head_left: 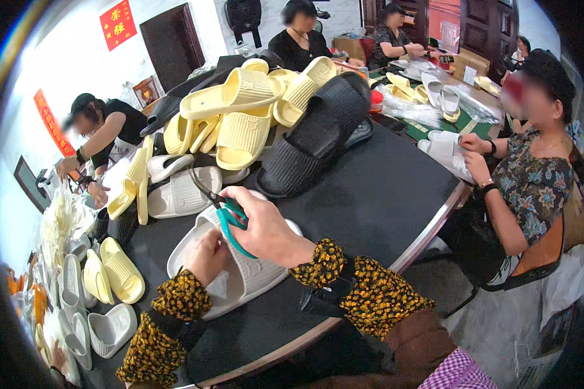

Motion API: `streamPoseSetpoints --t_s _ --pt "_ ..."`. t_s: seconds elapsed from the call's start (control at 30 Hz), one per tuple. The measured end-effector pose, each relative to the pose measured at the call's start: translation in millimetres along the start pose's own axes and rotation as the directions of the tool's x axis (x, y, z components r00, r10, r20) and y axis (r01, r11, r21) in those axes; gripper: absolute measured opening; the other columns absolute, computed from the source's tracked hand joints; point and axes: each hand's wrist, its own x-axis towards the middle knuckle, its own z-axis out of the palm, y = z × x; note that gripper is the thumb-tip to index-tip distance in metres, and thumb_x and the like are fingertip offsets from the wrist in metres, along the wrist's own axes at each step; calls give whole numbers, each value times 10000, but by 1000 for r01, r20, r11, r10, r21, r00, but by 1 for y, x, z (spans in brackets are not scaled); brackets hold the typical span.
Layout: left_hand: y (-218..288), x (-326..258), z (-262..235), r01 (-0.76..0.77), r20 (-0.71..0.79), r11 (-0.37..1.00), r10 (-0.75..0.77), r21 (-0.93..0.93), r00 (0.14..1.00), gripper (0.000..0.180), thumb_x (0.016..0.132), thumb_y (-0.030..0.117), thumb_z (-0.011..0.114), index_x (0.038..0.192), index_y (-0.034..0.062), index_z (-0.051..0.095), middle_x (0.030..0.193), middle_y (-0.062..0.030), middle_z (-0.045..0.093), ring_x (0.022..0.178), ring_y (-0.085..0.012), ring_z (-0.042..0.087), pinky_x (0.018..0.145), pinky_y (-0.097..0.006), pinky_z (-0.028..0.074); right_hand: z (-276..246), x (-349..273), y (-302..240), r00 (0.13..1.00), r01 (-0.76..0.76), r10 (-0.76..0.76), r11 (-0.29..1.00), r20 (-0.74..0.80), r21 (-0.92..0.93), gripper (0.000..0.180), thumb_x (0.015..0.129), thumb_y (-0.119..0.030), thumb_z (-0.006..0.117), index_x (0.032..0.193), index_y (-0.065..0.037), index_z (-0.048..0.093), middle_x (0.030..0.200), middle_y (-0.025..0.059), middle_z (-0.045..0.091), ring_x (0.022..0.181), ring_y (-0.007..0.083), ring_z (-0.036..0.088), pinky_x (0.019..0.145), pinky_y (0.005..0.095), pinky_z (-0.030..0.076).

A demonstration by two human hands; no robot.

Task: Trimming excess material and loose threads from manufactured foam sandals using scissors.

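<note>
On the dark table right before me lies a pair of light grey slides with ribbed straps. My right hand is closed round teal-handled scissors, their dark blades pointing up and away to the left. Against the strap of the nearer slide, my left hand has its fingers bent and pressed together, and it seems to pinch the slide. Its fingertips are partly hidden. Just beyond the scissors sits another grey slide.
Yellow slides and black slides are heaped ahead. More yellow slides and grey slides lie left, near plastic bags. A co-worker at right handles a white slide. Other people work farther back and at left.
</note>
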Motion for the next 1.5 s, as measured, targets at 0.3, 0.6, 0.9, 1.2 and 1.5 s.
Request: streamPoseSetpoints --t_s 0.3,0.6,0.9,1.2,1.5 --pt "-36 69 79 -471 -165 862 445 -186 880 296 837 223 579 1085 64 549 1049 -149 605 918 -285 599 786 -375 485 3 0 -2 997 -64 68 993 -38 96 396 769 -69 665 1120 -3 492 845 154 601 730 206 601 676 311 481" --pt "-2 79 85 -377 -214 850 317 -369 924 304 852 247 561 1073 40 544 1055 -159 599 938 -271 590 796 -370 484 -10 8 0 971 -133 156 982 -183 136 421 757 -95 697 1119 5 508 795 126 617 704 210 596 669 311 479" --pt "16 87 89 -354 -284 782 235 -513 930 322 866 271 543 1061 15 538 1062 -169 592 958 -256 581 806 -364 483 -9 6 -2 930 -164 118 981 -348 -106 422 752 -274 677 1140 -148 568 739 29 623 901 310 405 830 483 271" --pt "39 105 104 -367 -349 615 155 -698 924 348 881 295 525 1049 -9 532 1068 -179 585 977 -241 572 816 -358 481 -13 10 7 915 -172 218 972 -338 162 487 751 -324 701 1165 -131 534 904 50 645 914 267 455 872 444 268" --pt "82 128 136 -430 -442 229 -5 -874 897 380 895 319 507 1037 -34 527 1074 -189 578 997 -226 562 826 -352 480 -18 10 1 901 37 129 928 -415 370 484 728 -62 725 1144 12 490 826 36 533 852 145 495 778 291 392"
